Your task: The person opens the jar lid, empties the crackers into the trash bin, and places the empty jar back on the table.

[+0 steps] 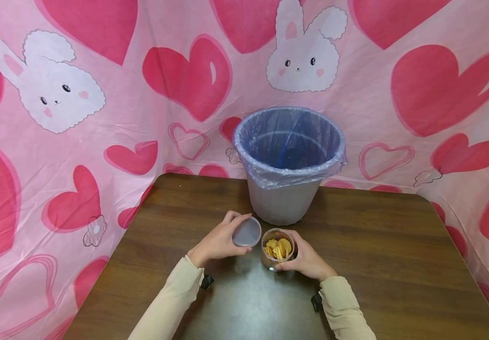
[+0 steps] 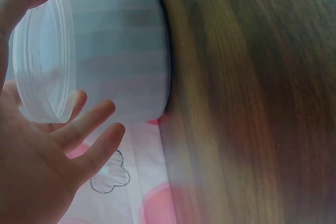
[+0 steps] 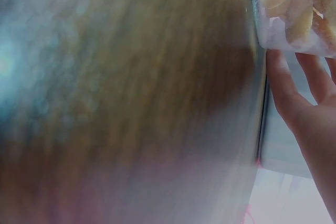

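Observation:
A round translucent screw lid [image 1: 246, 232] is gripped at its rim by my left hand [image 1: 223, 238], thumb on one side and fingers on the other. In the left wrist view the lid [image 2: 44, 61] is tilted on edge, its threaded rim showing, clear of the table. Just right of it stands a clear jar [image 1: 271, 263], its mouth uncovered. Inside lie yellow-brown chips [image 1: 279, 248], like dried slices. My right hand [image 1: 308, 259] holds the jar around its right side; in the right wrist view fingers [image 3: 283, 80] touch the jar's wall.
Behind the jar stands a grey bin [image 1: 284, 203] lined with a bluish plastic bag [image 1: 291, 175]. Everything rests on a brown wooden table [image 1: 380, 245]. Pink cloth [image 1: 193, 28] with hearts and rabbits hangs along the back and sides.

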`<state>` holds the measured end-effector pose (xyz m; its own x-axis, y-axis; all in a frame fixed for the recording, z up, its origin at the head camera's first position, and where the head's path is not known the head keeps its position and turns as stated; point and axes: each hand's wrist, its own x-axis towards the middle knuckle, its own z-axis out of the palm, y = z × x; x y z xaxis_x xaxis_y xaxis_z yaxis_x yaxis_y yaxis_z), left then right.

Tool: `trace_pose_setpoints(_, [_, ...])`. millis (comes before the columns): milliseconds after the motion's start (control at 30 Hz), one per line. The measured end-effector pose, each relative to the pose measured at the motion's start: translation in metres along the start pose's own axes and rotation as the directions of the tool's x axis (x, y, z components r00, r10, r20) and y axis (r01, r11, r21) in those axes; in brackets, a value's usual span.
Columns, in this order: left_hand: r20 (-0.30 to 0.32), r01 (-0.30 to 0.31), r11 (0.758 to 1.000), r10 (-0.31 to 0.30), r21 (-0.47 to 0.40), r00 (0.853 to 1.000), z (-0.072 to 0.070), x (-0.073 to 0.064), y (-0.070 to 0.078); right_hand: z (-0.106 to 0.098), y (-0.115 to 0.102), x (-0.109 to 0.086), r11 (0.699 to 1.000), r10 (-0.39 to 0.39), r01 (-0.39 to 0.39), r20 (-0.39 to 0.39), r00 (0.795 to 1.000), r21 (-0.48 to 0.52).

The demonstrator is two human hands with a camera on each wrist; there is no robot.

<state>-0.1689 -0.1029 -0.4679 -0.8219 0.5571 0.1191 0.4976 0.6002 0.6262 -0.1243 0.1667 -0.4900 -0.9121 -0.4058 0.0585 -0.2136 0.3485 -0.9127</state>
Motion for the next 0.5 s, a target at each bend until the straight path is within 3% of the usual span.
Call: trace_pose_setpoints(500, [-0.011, 0.015, 1.000, -0.015, 0.004, 1.000, -0.0019, -0.0039, -0.0054, -0.0003, 0.0001, -0.0009, 1.000, -0.006, 0.006, -0.004, 1.000, -0.009])
